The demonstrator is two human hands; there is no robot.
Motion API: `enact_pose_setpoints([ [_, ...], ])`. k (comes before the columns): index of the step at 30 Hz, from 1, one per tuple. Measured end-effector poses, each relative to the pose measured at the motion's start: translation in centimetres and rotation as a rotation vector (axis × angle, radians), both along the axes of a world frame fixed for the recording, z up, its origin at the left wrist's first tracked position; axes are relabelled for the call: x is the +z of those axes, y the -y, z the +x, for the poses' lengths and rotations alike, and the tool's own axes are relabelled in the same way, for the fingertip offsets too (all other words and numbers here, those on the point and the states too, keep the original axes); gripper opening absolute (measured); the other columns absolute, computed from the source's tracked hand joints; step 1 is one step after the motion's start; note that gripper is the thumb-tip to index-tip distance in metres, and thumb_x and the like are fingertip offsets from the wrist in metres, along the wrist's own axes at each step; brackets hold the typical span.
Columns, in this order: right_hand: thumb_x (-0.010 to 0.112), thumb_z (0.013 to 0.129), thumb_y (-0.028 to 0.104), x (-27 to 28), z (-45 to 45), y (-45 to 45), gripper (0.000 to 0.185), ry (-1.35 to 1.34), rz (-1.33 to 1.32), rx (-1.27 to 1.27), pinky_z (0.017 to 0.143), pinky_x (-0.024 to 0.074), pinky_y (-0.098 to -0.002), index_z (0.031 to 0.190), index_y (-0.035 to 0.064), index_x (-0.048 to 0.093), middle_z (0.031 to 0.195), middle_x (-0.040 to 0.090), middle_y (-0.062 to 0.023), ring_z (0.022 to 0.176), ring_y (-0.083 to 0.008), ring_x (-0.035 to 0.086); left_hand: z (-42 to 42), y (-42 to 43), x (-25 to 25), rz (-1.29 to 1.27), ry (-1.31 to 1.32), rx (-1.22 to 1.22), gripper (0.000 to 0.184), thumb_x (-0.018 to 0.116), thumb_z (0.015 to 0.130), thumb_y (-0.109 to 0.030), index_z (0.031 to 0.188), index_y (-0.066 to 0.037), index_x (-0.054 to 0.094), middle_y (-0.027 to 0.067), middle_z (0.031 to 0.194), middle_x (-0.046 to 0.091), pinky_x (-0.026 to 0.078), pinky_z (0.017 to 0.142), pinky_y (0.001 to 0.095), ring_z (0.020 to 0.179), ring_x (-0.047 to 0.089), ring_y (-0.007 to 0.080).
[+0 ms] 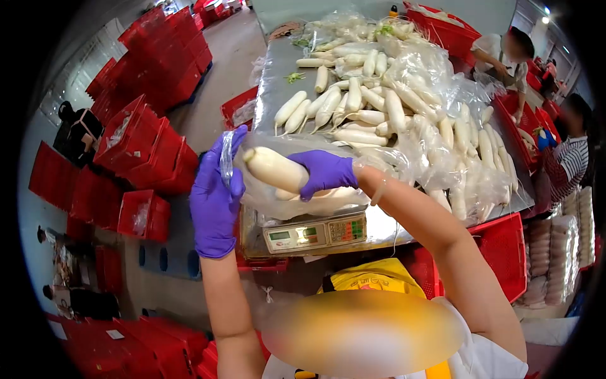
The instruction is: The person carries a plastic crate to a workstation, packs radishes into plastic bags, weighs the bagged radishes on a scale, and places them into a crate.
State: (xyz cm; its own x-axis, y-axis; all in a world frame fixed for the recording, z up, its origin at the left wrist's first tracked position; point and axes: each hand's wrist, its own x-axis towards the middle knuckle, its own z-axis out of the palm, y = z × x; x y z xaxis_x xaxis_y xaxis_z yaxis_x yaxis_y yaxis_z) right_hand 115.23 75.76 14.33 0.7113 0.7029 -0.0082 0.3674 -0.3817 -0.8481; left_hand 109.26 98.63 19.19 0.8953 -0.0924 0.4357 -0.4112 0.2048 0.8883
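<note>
My right hand [327, 174], in a purple glove, is closed round a white radish [273, 169] whose stem end points left. The radish lies at the mouth of a clear plastic bag [265, 205]. My left hand [214, 192], also gloved in purple, grips the gathered edge of that bag between thumb and fingers. More white radish shows through the plastic, below my right hand. Under the bag stands a weighing scale [315, 234] with a display and keypad facing me; its digits are too small to read.
A heap of white radishes [353, 101] and loose plastic bags covers the metal table [278, 69]. Red crates [145, 142] are stacked to the left, with another red crate [502, 252] at the right front. Two people stand along the right side.
</note>
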Motion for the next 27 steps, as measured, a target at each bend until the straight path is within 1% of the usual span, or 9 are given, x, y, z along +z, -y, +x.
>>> enact_pose_setpoints([
  [5,0.077,0.062,0.019,-9.6,4.7,-0.8,0.071,0.267,-0.624,-0.015,0.097,0.0461,-0.0389,0.129,0.0098,0.055,0.12,0.062,-0.0171,0.112,-0.0325,0.06,-1.4,-2.3,0.2,-0.042,-0.044,-0.169,0.043,0.045,0.1,-0.017,0.14,0.0,0.042,0.0183,0.142,0.047,0.046,0.072,0.0204,0.088,0.059,0.011],
  [6,0.077,0.062,0.019,-10.5,4.6,-0.6,0.071,0.266,-0.625,-0.005,0.097,0.0461,-0.0389,0.129,0.0098,0.055,0.12,0.062,-0.0171,0.112,-0.0325,0.06,-1.6,-2.3,0.4,-0.236,-0.204,-0.301,0.043,0.048,0.1,-0.02,0.14,-0.004,0.045,0.0178,0.139,0.051,0.045,0.065,0.0169,0.09,0.062,0.0113],
  [10,0.07,0.072,0.023,-9.3,1.1,0.3,0.057,0.572,-0.525,-0.139,0.092,0.0469,-0.0454,0.127,0.0138,0.054,0.114,0.063,-0.0174,0.106,-0.0375,0.06,-2.8,-0.9,1.0,0.1,-0.131,-0.045,0.053,0.052,0.098,-0.028,0.142,-0.001,0.041,0.0166,0.137,0.052,0.048,0.076,0.0256,0.089,0.061,0.0126],
  [12,0.074,0.072,0.033,-7.8,0.9,0.5,0.082,0.3,-0.721,-0.113,0.108,0.0347,-0.0456,0.144,0.0155,0.039,0.141,0.044,-0.0199,0.13,-0.0405,0.042,-3.1,-0.4,0.5,0.143,-0.117,0.001,0.054,0.053,0.098,-0.03,0.142,-0.002,0.042,0.0161,0.132,0.057,0.048,0.08,0.0254,0.091,0.061,0.0132],
  [15,0.074,0.075,0.028,-7.6,-0.5,1.6,0.081,0.392,-0.679,-0.161,0.107,0.0361,-0.0454,0.146,0.0152,0.036,0.14,0.046,-0.0198,0.127,-0.0391,0.045,-3.9,-0.2,0.7,0.226,-0.137,0.1,0.047,0.054,0.099,-0.027,0.138,-0.001,0.048,0.0145,0.129,0.059,0.049,0.087,0.0272,0.098,0.062,0.014],
  [18,0.073,0.078,0.017,-4.9,-3.0,3.4,0.076,0.541,-0.434,-0.126,0.104,0.0397,-0.0444,0.145,0.0128,0.037,0.131,0.055,-0.0183,0.119,-0.0353,0.053,-4.8,-1.2,0.4,0.738,0.217,0.523,0.042,0.061,0.096,-0.017,0.133,0.0,0.053,0.0112,0.122,0.064,0.05,0.084,0.0274,0.096,0.062,0.0135],
  [22,0.075,0.078,0.021,2.6,-9.5,5.5,0.076,0.658,-0.037,-0.175,0.1,0.0434,-0.0404,0.143,0.0051,0.038,0.123,0.061,-0.0126,0.115,-0.0338,0.056,-6.2,-3.0,0.1,0.437,0.307,0.665,0.04,0.06,0.096,-0.019,0.13,0.002,0.055,0.0105,0.123,0.064,0.049,0.091,0.0291,0.102,0.062,0.0155],
  [24,0.078,0.074,0.022,3.4,-12.4,8.3,0.082,0.915,-0.122,-0.407,0.106,0.0373,-0.0419,0.143,0.0023,0.038,0.126,0.06,-0.0134,0.121,-0.0324,0.053,-6.7,-3.8,0.1,0.459,0.318,0.686,0.041,0.058,0.097,-0.019,0.133,0.001,0.053,0.0102,0.129,0.06,0.046,0.095,0.0303,0.108,0.06,0.0158],
  [27,0.076,0.074,0.034,1.0,-15.1,10.8,0.088,0.874,0.272,-0.819,0.113,0.0268,-0.0435,0.144,-0.0015,0.034,0.133,0.054,-0.0172,0.129,-0.0303,0.046,-7.0,-4.6,-0.8,0.535,0.308,0.698,0.054,0.06,0.095,-0.028,0.139,0.0,0.046,0.0117,0.138,0.052,0.043,0.1,0.0333,0.115,0.056,0.0201],
])
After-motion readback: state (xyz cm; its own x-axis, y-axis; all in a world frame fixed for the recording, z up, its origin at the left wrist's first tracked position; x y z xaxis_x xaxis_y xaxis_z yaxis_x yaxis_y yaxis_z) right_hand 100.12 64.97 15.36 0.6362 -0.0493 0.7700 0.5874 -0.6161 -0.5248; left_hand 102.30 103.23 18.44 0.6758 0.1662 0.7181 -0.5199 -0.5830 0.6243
